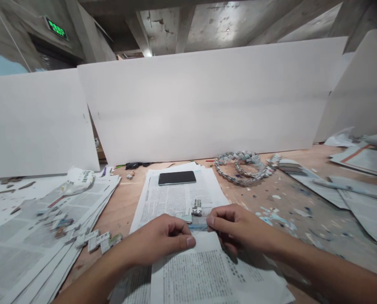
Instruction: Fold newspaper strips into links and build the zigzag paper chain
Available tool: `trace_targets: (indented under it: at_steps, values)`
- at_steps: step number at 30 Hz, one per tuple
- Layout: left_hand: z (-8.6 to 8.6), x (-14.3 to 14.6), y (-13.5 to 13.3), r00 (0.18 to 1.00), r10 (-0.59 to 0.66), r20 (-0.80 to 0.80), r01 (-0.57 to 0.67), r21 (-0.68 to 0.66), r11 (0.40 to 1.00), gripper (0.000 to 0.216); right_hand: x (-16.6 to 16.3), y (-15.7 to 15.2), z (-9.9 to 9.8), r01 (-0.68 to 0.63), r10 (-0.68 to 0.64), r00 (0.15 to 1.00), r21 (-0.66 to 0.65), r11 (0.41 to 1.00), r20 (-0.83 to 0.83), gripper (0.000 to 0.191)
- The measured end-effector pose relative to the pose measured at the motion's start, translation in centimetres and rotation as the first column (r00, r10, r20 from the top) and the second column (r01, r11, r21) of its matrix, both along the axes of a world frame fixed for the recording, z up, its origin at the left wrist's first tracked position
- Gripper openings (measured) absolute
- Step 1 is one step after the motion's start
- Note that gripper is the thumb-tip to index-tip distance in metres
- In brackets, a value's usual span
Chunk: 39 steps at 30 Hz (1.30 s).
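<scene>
At table (125, 198) | left hand (164, 237), right hand (237, 226) nearly closed, pinching one sheet (194, 274) | one phone (177, 177)

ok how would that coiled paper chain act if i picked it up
The coiled paper chain would probably flex, being many small folded links. It looks light, since those links appear to be paper. Lying flat, it seems unlikely to roll.

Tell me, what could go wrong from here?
The printed sheet by the left hand and right hand might crease if handled unevenly. The small folded piece just beyond could get knocked aside. The phone lies on loose papers, so it may slide if they shift.
</scene>
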<state>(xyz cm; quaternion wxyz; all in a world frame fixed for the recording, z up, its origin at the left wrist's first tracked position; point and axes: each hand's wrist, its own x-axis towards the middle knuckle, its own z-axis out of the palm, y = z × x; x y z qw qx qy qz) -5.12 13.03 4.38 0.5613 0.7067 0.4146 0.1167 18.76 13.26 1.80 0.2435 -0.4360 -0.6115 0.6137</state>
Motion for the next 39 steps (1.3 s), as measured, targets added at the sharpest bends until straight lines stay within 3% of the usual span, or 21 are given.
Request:
trace_targets:
  at_steps: [16,27,34,39]
  values:
    - [-0.7,0.3,-0.1,0.999,0.022,0.036,-0.021,-0.024,0.999,0.029,0.7,0.2,0.6,-0.034,0.033,0.999,0.024,0.999,0.039,0.039]
    - [-0.9,0.4,0.0,0.996,0.075,0.045,-0.074,-0.034,0.997,0.036,1.0,0.4,1.0,0.025,-0.028,0.999,0.079,0.997,0.036,0.04]
    - [-1.3,0.4,0.3,0.993,0.112,0.028,-0.111,-0.035,0.993,0.041,0.8,0.1,1.1,-0.009,0.003,0.996,0.065,0.998,0.085,0.044]
    - [-1.1,0.2,0.5,0.995,0.097,0.027,-0.095,-0.061,0.994,0.045,0.9,-0.2,1.4,-0.075,0.058,0.99,0.132,0.988,0.13,0.047]
